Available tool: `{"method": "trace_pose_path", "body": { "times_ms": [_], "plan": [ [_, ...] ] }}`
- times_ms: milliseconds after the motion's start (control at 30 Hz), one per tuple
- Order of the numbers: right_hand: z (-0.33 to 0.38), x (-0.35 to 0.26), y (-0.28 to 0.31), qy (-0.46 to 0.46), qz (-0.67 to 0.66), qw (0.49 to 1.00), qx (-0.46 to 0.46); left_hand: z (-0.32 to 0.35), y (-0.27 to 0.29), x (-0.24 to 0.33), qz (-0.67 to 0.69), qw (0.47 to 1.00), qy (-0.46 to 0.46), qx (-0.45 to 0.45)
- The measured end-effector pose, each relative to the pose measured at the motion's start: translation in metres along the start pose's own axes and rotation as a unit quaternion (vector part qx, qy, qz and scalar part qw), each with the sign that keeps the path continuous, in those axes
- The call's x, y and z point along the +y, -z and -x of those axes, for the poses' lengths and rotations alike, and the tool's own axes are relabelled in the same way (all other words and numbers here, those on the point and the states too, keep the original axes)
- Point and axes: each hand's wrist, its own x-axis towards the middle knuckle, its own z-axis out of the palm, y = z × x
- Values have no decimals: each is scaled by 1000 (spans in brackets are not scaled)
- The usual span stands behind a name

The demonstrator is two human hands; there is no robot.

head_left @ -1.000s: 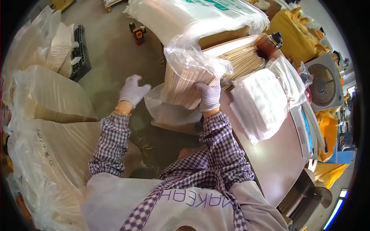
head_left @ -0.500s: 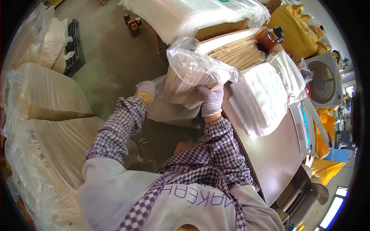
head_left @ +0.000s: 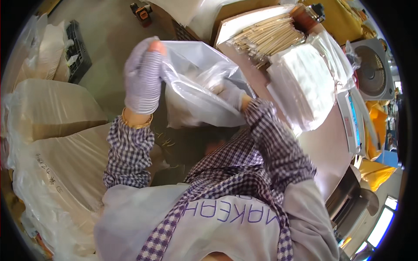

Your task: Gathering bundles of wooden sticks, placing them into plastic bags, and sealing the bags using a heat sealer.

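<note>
A clear plastic bag hangs with its mouth wide in front of me. My left hand, in a white knit glove with bare fingertips, pinches the bag's left rim and holds it up. Into the mouth from the right reaches my right hand, gloved as well; its fingers are blurred and partly hidden by the film. Something pale shows inside the bag, too smeared to make out. Just beyond, thin wooden sticks lie in a shallow open box.
A stack of clear plastic bags lies on the table to my right. A scale and a grey box fan stand past it. Large wrapped bundles flank my left. A cordless drill is at the far left.
My left hand has risen, lifting the bag's rim and spreading its mouth. My right hand has left the bundle of sticks seen earlier through the film and now reaches into the bag.
</note>
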Motion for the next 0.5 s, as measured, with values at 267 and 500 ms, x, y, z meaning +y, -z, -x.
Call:
{"method": "trace_pose_path", "body": {
  "times_ms": [267, 500],
  "plan": [
    [12, -18, -11, -176, 332, 926, 44, 12, 19, -22, 99, 990, 54, 81],
    [68, -122, 32, -99, 313, 897, -294, -31, 41, -24, 133, 987, 48, 78]
  ]
}}
